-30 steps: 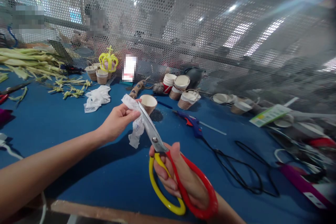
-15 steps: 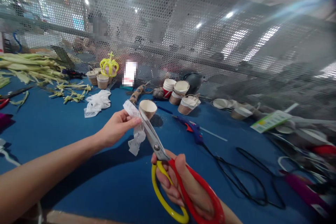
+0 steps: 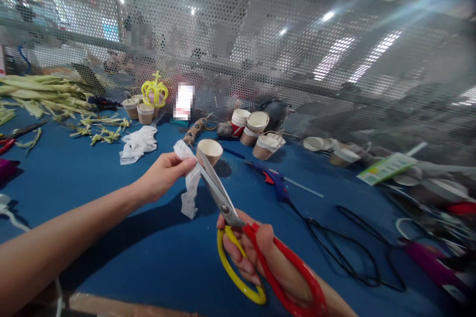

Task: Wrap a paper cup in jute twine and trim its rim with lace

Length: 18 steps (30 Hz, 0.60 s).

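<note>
Between thumb and fingers, my left hand (image 3: 169, 173) pinches a thin white printed strip (image 3: 191, 185), whose lower end hangs down crumpled. My right hand (image 3: 249, 252) is wrapped round the handles of a pair of scissors (image 3: 224, 208), one yellow and one red. The blades are slightly apart and point away from me, their tips close beside the strip near my left thumb. Just behind the blades stands a twine-wrapped paper cup (image 3: 210, 151). To the left lies a crumpled white piece (image 3: 139, 143) of similar material.
A blue glue gun (image 3: 273, 181) with a black cord lies at right. Several twine-wrapped cups (image 3: 266, 146), a twine bundle (image 3: 194, 130) and a yellow crown (image 3: 155, 90) stand along the perforated screen (image 3: 223, 59). Green husks (image 3: 44, 91) pile up at far left.
The scissors have drawn back slightly to the right and toward me, away from the strip. My left hand has shifted a little left with the strip, which hangs straighter.
</note>
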Motion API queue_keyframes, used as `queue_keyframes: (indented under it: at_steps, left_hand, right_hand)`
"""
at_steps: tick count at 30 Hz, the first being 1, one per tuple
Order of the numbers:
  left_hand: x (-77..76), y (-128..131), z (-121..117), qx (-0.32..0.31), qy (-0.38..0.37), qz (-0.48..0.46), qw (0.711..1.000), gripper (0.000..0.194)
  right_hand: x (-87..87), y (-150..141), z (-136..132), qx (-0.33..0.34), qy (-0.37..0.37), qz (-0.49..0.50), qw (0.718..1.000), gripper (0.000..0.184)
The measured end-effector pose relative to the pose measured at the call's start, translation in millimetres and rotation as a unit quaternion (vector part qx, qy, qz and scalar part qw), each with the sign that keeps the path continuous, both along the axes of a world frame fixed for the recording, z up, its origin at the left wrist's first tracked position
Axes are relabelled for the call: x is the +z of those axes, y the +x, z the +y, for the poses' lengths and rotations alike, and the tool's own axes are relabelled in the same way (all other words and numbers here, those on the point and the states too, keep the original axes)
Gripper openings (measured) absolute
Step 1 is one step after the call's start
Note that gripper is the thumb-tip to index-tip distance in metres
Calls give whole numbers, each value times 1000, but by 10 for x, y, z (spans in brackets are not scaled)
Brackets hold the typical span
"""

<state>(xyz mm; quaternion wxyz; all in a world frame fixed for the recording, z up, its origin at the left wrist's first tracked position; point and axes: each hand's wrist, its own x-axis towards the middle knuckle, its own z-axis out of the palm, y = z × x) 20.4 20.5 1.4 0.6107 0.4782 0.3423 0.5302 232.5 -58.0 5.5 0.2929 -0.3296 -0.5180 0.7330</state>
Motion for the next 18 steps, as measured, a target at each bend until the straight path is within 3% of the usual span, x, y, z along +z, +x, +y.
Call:
queue_keyframes:
  at_steps: [4, 12, 18]
  left_hand:
    - [24, -6, 3, -15, -3, -17, 1000, 23]
    - [94, 8, -26, -34, -32, -57, 997, 27]
    - [57, 24, -35, -54, -52, -66, 995, 31]
  right_hand:
    - [55, 10, 4, 4, -12, -5, 1000, 62]
    - [38, 91, 6, 25, 34, -25, 999, 59]
    - [53, 57, 31, 12, 34, -32, 999, 61]
